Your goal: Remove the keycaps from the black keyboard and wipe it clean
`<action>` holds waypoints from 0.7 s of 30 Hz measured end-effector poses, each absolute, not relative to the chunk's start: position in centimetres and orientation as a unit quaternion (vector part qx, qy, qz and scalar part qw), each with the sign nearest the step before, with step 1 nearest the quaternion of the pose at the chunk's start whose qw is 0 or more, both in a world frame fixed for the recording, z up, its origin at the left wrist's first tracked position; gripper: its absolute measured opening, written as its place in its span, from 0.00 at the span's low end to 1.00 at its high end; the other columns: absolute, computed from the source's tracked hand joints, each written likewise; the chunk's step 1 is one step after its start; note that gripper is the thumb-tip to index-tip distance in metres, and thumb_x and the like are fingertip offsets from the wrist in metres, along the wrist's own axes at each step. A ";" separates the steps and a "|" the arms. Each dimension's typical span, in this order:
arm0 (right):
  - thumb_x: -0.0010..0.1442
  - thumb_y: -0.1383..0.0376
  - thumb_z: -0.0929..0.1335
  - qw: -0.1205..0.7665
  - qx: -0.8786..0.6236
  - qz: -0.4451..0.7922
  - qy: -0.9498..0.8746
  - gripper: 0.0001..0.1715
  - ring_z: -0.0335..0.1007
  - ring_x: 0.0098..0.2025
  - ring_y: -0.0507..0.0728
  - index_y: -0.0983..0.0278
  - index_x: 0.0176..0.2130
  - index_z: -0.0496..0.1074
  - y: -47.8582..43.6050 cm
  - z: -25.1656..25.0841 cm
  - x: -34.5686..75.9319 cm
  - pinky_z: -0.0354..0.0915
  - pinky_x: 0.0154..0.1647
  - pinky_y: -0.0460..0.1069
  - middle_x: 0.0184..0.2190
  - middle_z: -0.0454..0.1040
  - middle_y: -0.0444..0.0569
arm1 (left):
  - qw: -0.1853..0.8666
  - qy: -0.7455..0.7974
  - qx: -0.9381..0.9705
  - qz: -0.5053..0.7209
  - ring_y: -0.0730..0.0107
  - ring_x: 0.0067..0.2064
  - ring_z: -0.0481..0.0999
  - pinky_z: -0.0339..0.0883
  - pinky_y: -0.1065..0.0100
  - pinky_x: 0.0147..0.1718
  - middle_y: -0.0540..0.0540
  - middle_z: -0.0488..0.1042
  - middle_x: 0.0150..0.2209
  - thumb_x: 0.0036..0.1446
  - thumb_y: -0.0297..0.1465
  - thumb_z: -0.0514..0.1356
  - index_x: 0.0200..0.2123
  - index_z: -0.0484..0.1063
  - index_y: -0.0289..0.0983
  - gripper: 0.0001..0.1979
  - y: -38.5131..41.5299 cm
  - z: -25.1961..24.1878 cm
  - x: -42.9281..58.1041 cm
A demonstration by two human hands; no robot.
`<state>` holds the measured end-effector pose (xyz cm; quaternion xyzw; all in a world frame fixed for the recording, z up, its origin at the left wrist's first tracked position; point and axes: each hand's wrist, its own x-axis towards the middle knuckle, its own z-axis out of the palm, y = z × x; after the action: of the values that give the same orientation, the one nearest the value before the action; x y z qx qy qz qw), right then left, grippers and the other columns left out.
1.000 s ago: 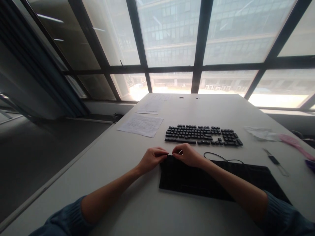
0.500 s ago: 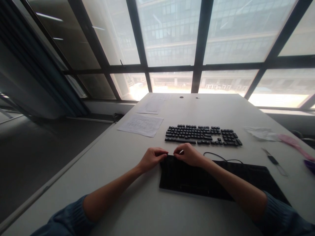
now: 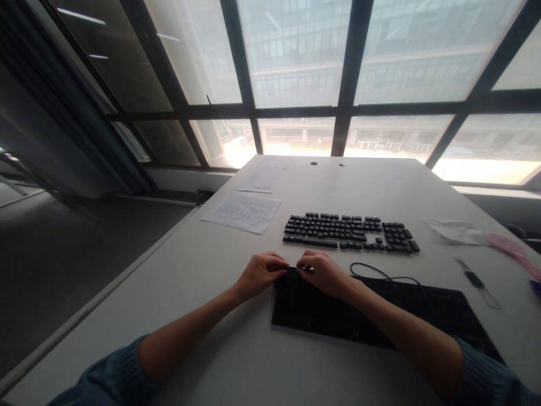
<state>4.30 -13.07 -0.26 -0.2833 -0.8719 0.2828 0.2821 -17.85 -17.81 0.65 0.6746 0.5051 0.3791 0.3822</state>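
Observation:
A black keyboard base (image 3: 338,316), a wide flat board with a cable (image 3: 372,268) at its far edge, lies in front of me on the white table. At its far left corner, my left hand (image 3: 262,273) is closed, thumb and fingertips pinching the corner. Just to the right, my right hand (image 3: 319,272) has its fingers pinched together at the far edge; whatever they hold is too small or hidden to make out. The fingertips of both hands are a short gap apart. Beyond them, loose black keycaps (image 3: 325,228) are laid out in keyboard order.
Printed sheets of paper (image 3: 243,213) lie at the left. To the right are a small tool with a black grip and wire loop (image 3: 475,279), crumpled white tissue (image 3: 454,230) and a pink item (image 3: 509,251). The table's left edge (image 3: 127,273) drops to a dark floor.
Both hands stay at the same corner of the base. My right hand's fingers have curled in slightly, closing the gap seen between them. The view has shifted a little.

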 end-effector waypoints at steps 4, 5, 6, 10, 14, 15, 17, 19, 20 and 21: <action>0.59 0.72 0.69 0.271 -0.280 0.280 -0.878 0.06 0.70 0.34 0.54 0.64 0.35 0.78 -13.2 0.0 4.4 0.63 0.37 0.46 0.33 0.74 0.49 | 0.359 0.506 0.691 0.371 0.65 0.38 0.81 0.77 0.67 0.41 0.44 0.80 0.38 0.53 0.31 0.66 0.34 0.83 0.37 0.07 -18.0 1.0 -17.5; 0.59 0.72 0.70 0.267 -0.280 0.282 -0.878 0.06 0.70 0.34 0.54 0.64 0.34 0.78 -13.2 0.0 4.4 0.63 0.37 0.46 0.33 0.74 0.49 | 0.358 0.508 0.691 0.369 0.65 0.38 0.81 0.77 0.67 0.41 0.44 0.80 0.38 0.52 0.30 0.66 0.35 0.83 0.37 0.07 -18.0 1.0 -17.5; 0.59 0.72 0.70 0.266 -0.280 0.284 -0.877 0.06 0.70 0.35 0.54 0.63 0.34 0.77 -13.2 0.0 4.4 0.63 0.36 0.46 0.33 0.74 0.48 | 0.360 0.511 0.689 0.368 0.64 0.39 0.81 0.77 0.66 0.42 0.44 0.80 0.38 0.52 0.29 0.65 0.37 0.83 0.37 0.08 -18.0 1.0 -17.5; 0.59 0.73 0.70 0.265 -0.286 0.291 -0.873 0.06 0.69 0.34 0.54 0.63 0.32 0.76 -13.1 -0.3 4.4 0.62 0.36 0.46 0.32 0.73 0.48 | 0.382 0.528 0.664 0.366 0.62 0.41 0.81 0.78 0.62 0.45 0.44 0.81 0.39 0.50 0.28 0.65 0.48 0.80 0.37 0.19 -17.7 0.5 -17.6; 0.58 0.74 0.70 0.267 -0.291 0.294 -0.870 0.07 0.68 0.34 0.54 0.63 0.30 0.75 -13.1 -0.4 4.3 0.61 0.37 0.46 0.32 0.72 0.47 | 0.383 0.523 0.667 0.367 0.62 0.43 0.81 0.79 0.62 0.44 0.43 0.80 0.42 0.50 0.28 0.65 0.49 0.79 0.37 0.20 -17.6 0.3 -17.6; 0.58 0.74 0.70 0.269 -0.292 0.294 -0.869 0.07 0.68 0.34 0.53 0.63 0.30 0.74 -13.1 -0.4 4.3 0.61 0.36 0.46 0.32 0.72 0.46 | 0.382 0.520 0.669 0.368 0.62 0.43 0.81 0.79 0.62 0.43 0.43 0.80 0.43 0.51 0.27 0.64 0.49 0.79 0.37 0.20 -17.5 0.3 -17.5; 0.58 0.74 0.70 0.272 -0.294 0.295 -0.867 0.07 0.67 0.33 0.53 0.64 0.30 0.74 -13.1 -0.3 4.2 0.60 0.36 0.46 0.31 0.71 0.46 | 0.383 0.518 0.672 0.366 0.62 0.43 0.81 0.79 0.63 0.43 0.43 0.80 0.42 0.51 0.27 0.64 0.51 0.78 0.38 0.21 -17.5 0.3 -17.5; 0.58 0.74 0.70 0.276 -0.295 0.297 -0.865 0.07 0.67 0.33 0.53 0.64 0.29 0.73 -13.1 -0.3 4.2 0.60 0.35 0.46 0.31 0.71 0.45 | 0.386 0.515 0.674 0.362 0.63 0.43 0.80 0.78 0.63 0.44 0.43 0.80 0.42 0.51 0.27 0.64 0.52 0.77 0.38 0.22 -17.5 0.4 -17.5; 0.57 0.74 0.70 0.277 -0.295 0.299 -0.864 0.07 0.67 0.33 0.53 0.64 0.29 0.73 -13.1 -0.3 4.2 0.60 0.35 0.46 0.31 0.71 0.45 | 0.388 0.515 0.675 0.359 0.63 0.44 0.80 0.78 0.63 0.44 0.43 0.79 0.42 0.52 0.27 0.63 0.52 0.77 0.38 0.22 -17.5 0.4 -17.6; 0.57 0.74 0.71 0.278 -0.295 0.300 -0.863 0.07 0.67 0.33 0.53 0.64 0.29 0.73 -13.1 -0.4 4.2 0.60 0.35 0.46 0.31 0.71 0.45 | 0.390 0.513 0.676 0.357 0.63 0.44 0.80 0.78 0.63 0.44 0.44 0.79 0.42 0.52 0.28 0.64 0.53 0.77 0.38 0.23 -17.5 0.3 -17.6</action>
<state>4.21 -13.10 -0.35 -0.2949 -0.8634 0.3004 0.2780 -17.64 -17.55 0.34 0.6758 0.5134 0.3569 0.3904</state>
